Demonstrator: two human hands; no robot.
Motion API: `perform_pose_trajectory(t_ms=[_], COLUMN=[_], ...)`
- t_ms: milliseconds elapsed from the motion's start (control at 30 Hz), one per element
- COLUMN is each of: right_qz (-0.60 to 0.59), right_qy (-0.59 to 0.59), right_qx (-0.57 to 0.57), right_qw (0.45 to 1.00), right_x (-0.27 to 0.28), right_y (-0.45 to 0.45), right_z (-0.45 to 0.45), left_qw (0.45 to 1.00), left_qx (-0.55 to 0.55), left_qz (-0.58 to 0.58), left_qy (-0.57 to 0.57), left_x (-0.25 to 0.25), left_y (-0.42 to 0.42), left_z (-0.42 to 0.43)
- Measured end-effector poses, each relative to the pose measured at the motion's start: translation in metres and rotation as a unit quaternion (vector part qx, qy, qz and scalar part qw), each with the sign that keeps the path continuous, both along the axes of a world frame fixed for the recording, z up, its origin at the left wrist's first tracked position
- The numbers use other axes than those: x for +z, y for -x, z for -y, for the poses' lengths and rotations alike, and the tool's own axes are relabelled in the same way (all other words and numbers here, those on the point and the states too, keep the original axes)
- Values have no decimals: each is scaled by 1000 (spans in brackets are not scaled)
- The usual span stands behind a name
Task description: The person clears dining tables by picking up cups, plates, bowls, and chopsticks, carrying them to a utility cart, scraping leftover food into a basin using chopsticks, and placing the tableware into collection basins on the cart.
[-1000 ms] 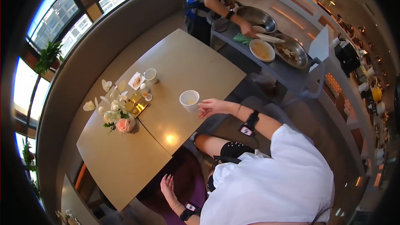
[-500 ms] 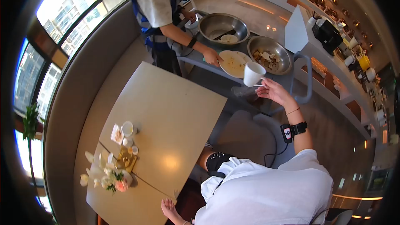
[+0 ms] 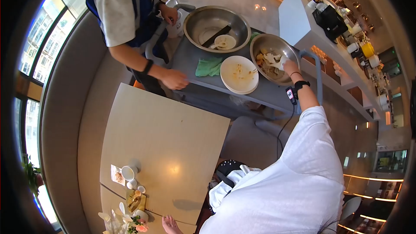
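Over the steel bowl of food scraps (image 3: 272,74), my right hand (image 3: 292,67) is closed on a white cup (image 3: 283,62). The cup is tilted down at the bowl's right side, and much of it is hidden by the hand and blends with the pale scraps. At the table's near edge, my left hand (image 3: 170,225) rests with its fingers stretched out, holding nothing. Beside the scrap bowl lies a stack of white plates (image 3: 239,73) with food remains on top.
A larger steel bowl (image 3: 190,28) on the grey cart (image 3: 177,60) contains a small bowl and a dark utensil. A green cloth (image 3: 209,66) lies near a co-worker's hand (image 3: 174,79). On the table (image 3: 169,121) stand a white cup (image 3: 129,173) and flowers (image 3: 141,227).
My right hand has carried the cup from beside the plates to the scrap bowl and tipped it. The co-worker's hand has left the plates, and the view has shifted.
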State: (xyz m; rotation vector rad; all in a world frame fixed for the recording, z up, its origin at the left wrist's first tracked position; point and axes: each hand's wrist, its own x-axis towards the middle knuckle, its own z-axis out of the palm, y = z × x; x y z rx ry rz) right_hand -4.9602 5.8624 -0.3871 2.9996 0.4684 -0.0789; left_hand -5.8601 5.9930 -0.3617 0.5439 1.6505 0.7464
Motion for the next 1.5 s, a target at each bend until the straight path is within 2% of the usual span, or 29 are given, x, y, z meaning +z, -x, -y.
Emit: perform_pose_trajectory(t_ms=[33,133,167,267,367,433,467,500,533,567,600,633,733,867,933,1000,1067,1133,1233,1333,1367,1400,1467,1500], right_qz=[40,119,111,193,183,141,114,71,-56,-181,-299,-342,-359,-413,-435,-437,-382,-378,-384,-511,-304,100,-68,-98], right_qy=[25,211,236,370,480,297,199,105,-20,-142,-260,-322,-549,-586,-584,-556,-495,-472,-453,-423,-251,-132,-67,-59], right_qx=[10,71,90,144,200,132,93,127,41,-48,-135,-167,-188,-70,-26,-8,47,75,105,68,421,618,402,343], right_qw=[999,968,961,897,834,935,969,984,997,972,908,867,732,693,685,707,779,793,798,745,817,769,911,932], right_x=[0,17,18,4,-10,-10,-13,-16,-8,8,21,25,63,91,82,71,42,12,-34,-45,-123,-187,-161,-140], right_y=[6,34,35,32,30,30,23,13,11,11,14,16,53,64,57,57,49,40,28,23,-36,-84,-57,-43], right_z=[-3,-21,-23,-23,-16,-20,-12,-3,-3,-3,-5,-8,-42,-107,-154,-207,-260,-302,-351,-363,-378,-392,-377,-375], left_qw=[1000,999,1000,1000,999,999,999,999,999,999,999,999,998,995,992,990,989,988,989,991,993,994,995,995], left_qx=[3,8,0,-18,-26,-29,-28,-28,-28,-28,-27,-23,-20,-57,-97,-119,-133,-141,-130,-96,-69,-49,-1,7], left_qz=[16,-2,-6,-20,-28,-21,-20,-20,-20,-21,-23,-22,-26,-33,-24,-20,-18,-20,-49,-64,-62,-62,-62,-62], left_qy=[11,34,30,12,-6,1,5,10,15,21,24,26,55,71,75,70,64,53,54,73,75,77,78,77], left_x=[-21,-38,-43,-48,-56,-66,-67,-68,-68,-69,-68,-67,-66,-63,-62,-56,-47,-35,-17,-17,-20,-24,-24,-26], left_y=[14,17,17,11,4,6,5,5,6,7,8,8,8,-10,-18,-34,-48,-57,-55,-36,-28,-21,-14,-11], left_z=[-6,-30,-38,-55,-66,-66,-65,-63,-60,-56,-53,-52,-45,-51,-57,-64,-65,-63,-47,-25,-17,-5,5,9])
